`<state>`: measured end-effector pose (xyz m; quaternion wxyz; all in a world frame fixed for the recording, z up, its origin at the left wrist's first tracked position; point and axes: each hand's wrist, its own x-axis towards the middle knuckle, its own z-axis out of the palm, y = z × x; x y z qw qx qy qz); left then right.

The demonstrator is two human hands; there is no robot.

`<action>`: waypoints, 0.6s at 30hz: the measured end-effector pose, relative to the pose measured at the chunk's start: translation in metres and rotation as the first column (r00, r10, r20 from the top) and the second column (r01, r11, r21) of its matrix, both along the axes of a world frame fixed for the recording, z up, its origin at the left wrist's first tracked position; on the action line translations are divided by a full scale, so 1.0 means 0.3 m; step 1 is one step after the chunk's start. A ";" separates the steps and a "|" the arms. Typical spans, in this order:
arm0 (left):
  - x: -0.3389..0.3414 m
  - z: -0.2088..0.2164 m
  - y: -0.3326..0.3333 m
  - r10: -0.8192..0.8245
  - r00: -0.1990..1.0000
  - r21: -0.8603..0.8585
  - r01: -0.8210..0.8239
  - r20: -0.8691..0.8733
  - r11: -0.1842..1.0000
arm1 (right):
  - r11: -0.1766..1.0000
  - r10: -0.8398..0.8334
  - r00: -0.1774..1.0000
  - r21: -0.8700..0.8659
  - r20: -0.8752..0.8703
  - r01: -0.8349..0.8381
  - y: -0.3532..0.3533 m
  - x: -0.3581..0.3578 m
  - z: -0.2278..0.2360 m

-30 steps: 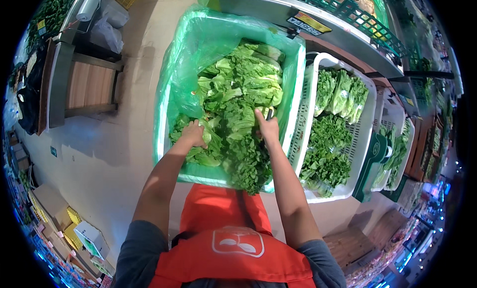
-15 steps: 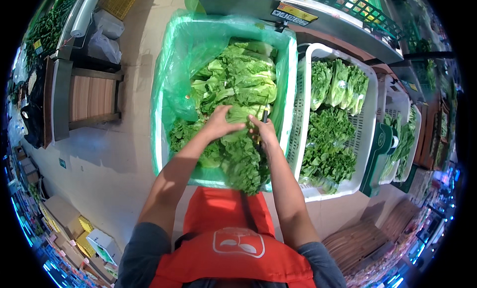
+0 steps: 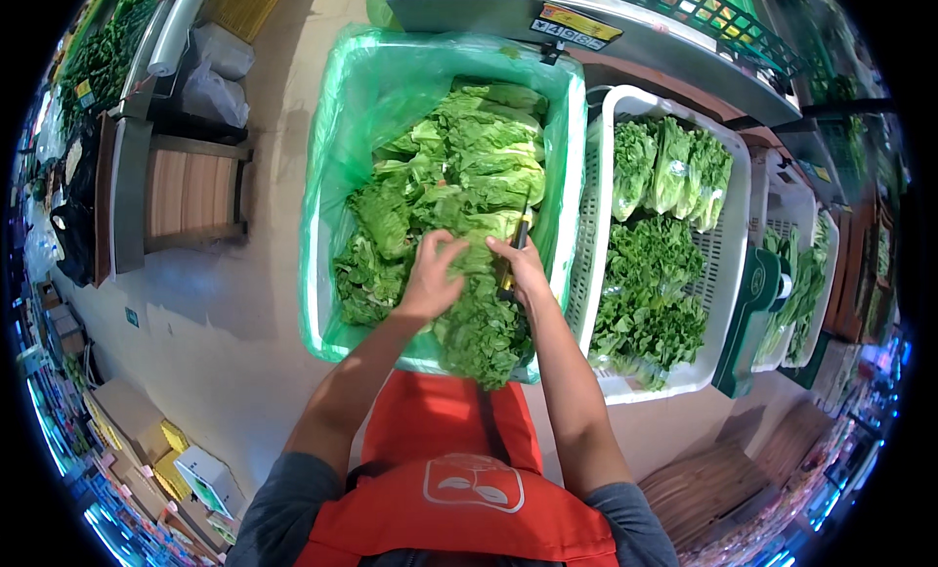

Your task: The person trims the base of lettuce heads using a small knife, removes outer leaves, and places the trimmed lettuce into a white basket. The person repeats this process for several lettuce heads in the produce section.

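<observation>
A head of leafy green lettuce lies at the near side of a large bin lined with green plastic, its leafy end over the near rim. My right hand grips a black-and-yellow utility knife, blade pointing away from me, with the thumb against the lettuce's pale base. On the lettuce's left side is my left hand, its fingers curled and smeared by motion; whether they pinch a leaf is unclear. More lettuce heads are stacked at the far right of the bin, and loose leaves lie at its left.
On the right stands a white basket with bundled greens, beside a dark green device. A metal shelf edge with a price sign runs behind the bin. At left is a wooden-panelled stand.
My left hand has moved slightly down and left, its fingers curling from a wider spread. My right hand stays near the lettuce base; the knife shows more plainly. The view has shifted slightly.
</observation>
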<state>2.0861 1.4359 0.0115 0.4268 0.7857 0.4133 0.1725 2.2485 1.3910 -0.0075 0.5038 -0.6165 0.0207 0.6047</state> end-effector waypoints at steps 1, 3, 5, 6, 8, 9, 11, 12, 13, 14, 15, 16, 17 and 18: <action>0.003 0.042 -0.013 -0.029 0.999 0.017 0.030 -0.043 0.999 | 0.999 -0.017 1.000 0.040 -0.012 0.017 -0.011 0.007 -0.005; -0.002 0.084 -0.039 -0.044 0.999 0.071 0.043 0.012 0.997 | 0.992 -0.049 0.995 0.115 -0.092 0.059 -0.027 0.020 0.016; -0.015 0.145 -0.061 -0.054 0.997 0.121 0.047 0.056 0.992 | 0.975 -0.052 0.987 0.208 -0.149 0.083 -0.042 0.026 0.050; -0.022 0.172 -0.073 -0.061 0.995 0.147 0.049 0.076 0.988 | 0.960 -0.089 0.976 0.245 -0.199 0.138 -0.037 0.027 0.080; -0.045 0.216 -0.100 -0.065 0.997 0.197 0.054 0.048 0.979 | 0.941 -0.058 0.986 0.321 -0.159 0.107 -0.027 0.027 0.125; -0.056 0.242 -0.103 -0.095 0.994 0.221 0.081 0.050 0.972 | 0.929 -0.043 0.989 0.358 -0.139 0.091 -0.018 0.027 0.144; -0.074 0.325 -0.093 -0.192 0.979 0.237 0.170 0.073 0.957 | 0.911 -0.018 0.984 0.402 -0.179 0.090 0.001 0.033 0.180; -0.097 0.349 -0.089 -0.206 0.953 0.178 0.168 0.223 0.970 | 0.898 -0.005 0.980 0.431 -0.197 0.091 0.006 0.040 0.191; -0.135 0.361 -0.078 -0.206 0.907 0.120 0.174 0.368 0.977 | 0.884 0.010 0.977 0.458 -0.214 0.091 0.011 0.047 0.204; -0.221 0.357 -0.032 -0.130 0.878 0.196 0.042 0.461 0.980 | 0.885 0.044 0.981 0.464 -0.190 0.050 0.011 0.057 0.231; -0.248 0.409 0.016 0.054 0.860 0.057 -0.096 0.507 0.994 | 0.862 0.093 0.979 0.507 -0.180 0.012 0.019 0.050 0.262; -0.277 0.460 0.062 0.241 0.804 -0.090 -0.229 0.543 0.969 | 0.835 0.145 0.974 0.549 -0.176 -0.025 0.029 0.035 0.296; -0.265 0.489 0.118 0.317 0.806 -0.297 -0.184 0.500 0.937 | 0.803 0.203 0.964 0.593 -0.171 -0.064 0.040 0.013 0.321; -0.247 0.514 0.176 0.392 0.811 -0.492 -0.151 0.435 0.857 | 0.799 0.279 0.946 0.587 -0.166 -0.133 0.040 0.000 0.328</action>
